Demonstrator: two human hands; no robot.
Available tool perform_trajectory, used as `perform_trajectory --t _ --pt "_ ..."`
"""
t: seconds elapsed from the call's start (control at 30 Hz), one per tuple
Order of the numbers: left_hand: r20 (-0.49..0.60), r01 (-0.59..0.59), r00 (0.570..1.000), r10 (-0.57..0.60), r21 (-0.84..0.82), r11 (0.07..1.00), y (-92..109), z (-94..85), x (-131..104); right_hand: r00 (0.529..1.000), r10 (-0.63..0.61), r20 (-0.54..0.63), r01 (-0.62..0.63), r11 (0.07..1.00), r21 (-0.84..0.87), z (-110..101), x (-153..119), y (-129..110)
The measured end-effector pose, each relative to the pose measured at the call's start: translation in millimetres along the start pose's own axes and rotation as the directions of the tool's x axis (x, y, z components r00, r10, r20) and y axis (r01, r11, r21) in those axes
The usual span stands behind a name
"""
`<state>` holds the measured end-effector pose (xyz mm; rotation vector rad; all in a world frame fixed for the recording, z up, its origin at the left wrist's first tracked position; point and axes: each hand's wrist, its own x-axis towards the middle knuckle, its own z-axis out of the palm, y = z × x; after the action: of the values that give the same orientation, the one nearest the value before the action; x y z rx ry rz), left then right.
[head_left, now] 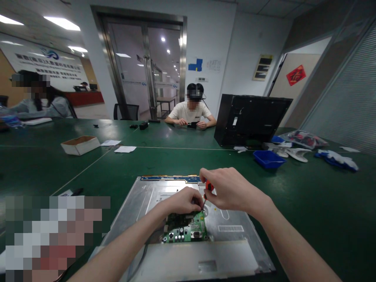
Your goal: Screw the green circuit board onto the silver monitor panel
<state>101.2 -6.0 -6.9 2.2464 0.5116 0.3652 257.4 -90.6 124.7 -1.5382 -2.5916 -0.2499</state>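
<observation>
A screwdriver [209, 185] with a red and black handle is gripped in my right hand [227, 190]. Its thin shaft slants down to the far right corner of a green circuit board [188, 229]. My left hand [185, 200] rests over the board's far edge, its fingers curled and pinched beside the screwdriver's tip. What those fingers hold, if anything, is hidden. The board lies on the metal back of a flat display panel [235, 227]. Part of the board is covered by my left hand and forearm.
A blue circuit strip [164, 178] runs along the panel's far edge. Beyond stand a black monitor housing [255, 119], a blue tray [268, 159] and an open white box [80, 145]. Gloves [336, 159] lie at the right. A person [192, 109] sits opposite, another [38, 98] at the far left.
</observation>
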Motion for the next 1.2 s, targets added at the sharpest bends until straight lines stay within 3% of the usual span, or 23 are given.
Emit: perform_trajectory --t 0.23,0.47,0.7,0.9,1.1,1.2 --pt "0.003 0.010 1.000 -0.010 -0.016 1.000 2.1 -0.3 0.1 0.999 0.042 0.004 -0.041 0.993 -0.108 2.0 3.8 -2.5" --pt "0.000 0.019 1.000 -0.019 -0.010 1.000 2.2 -0.7 0.4 1.000 -0.010 0.011 0.010 1.000 0.017 -1.9 -0.9 -1.8" --pt "0.014 0.020 1.000 -0.020 -0.020 1.000 3.4 -1.1 -0.4 0.999 0.044 0.005 -0.044 0.995 -0.092 2.7 1.9 -0.6" --pt "0.015 0.015 1.000 -0.015 0.024 1.000 -0.7 -0.6 0.7 1.000 -0.026 -0.005 0.026 0.998 0.051 -0.3 -1.4 -0.3" --pt "0.025 0.020 0.999 -0.020 0.013 1.000 1.4 -1.0 0.5 0.999 0.051 -0.010 -0.051 0.996 -0.071 3.4 2.9 -1.3" --pt "0.031 0.033 0.999 -0.034 0.023 0.999 2.5 -1.7 0.3 1.000 0.024 0.006 -0.024 0.999 -0.037 2.2 2.6 -1.1"
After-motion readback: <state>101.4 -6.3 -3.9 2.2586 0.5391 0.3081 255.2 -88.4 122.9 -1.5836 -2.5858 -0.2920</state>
